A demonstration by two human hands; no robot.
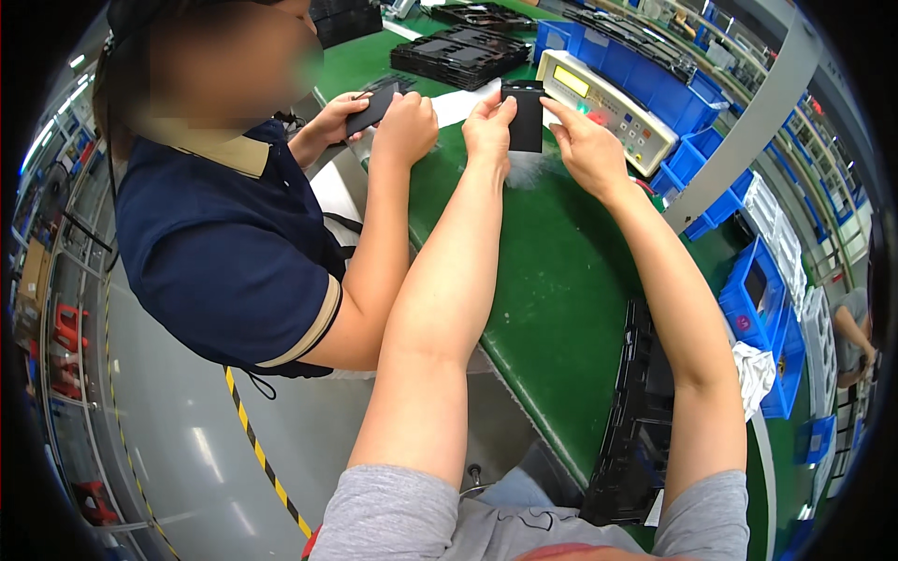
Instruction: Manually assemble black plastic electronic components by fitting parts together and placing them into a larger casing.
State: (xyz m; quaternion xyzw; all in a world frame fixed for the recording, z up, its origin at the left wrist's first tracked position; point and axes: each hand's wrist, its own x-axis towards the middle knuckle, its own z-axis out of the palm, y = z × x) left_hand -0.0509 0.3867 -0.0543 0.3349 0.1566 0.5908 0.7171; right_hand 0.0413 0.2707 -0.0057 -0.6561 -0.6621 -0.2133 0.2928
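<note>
My left hand (488, 133) grips a flat black rectangular block (526, 120) by its left edge, thumb on the near face. The block is held up over the green tabletop (561, 271), its face toward me. At its upper right corner is my right hand (591, 154), index finger stretched toward the edge and thumb apart; whether the fingertip touches cannot be made out. To the left, a co-worker's hands (408, 129) hold a similar dark flat block (371, 108).
Beyond the block stand a beige bench instrument (608, 110) with a lit display and stacked black trays (460, 56). Blue bins (706, 178) line the right side, past a grey metal post (744, 122). A black tray (636, 402) lies near my right arm. The co-worker (224, 252) stands close on my left.
</note>
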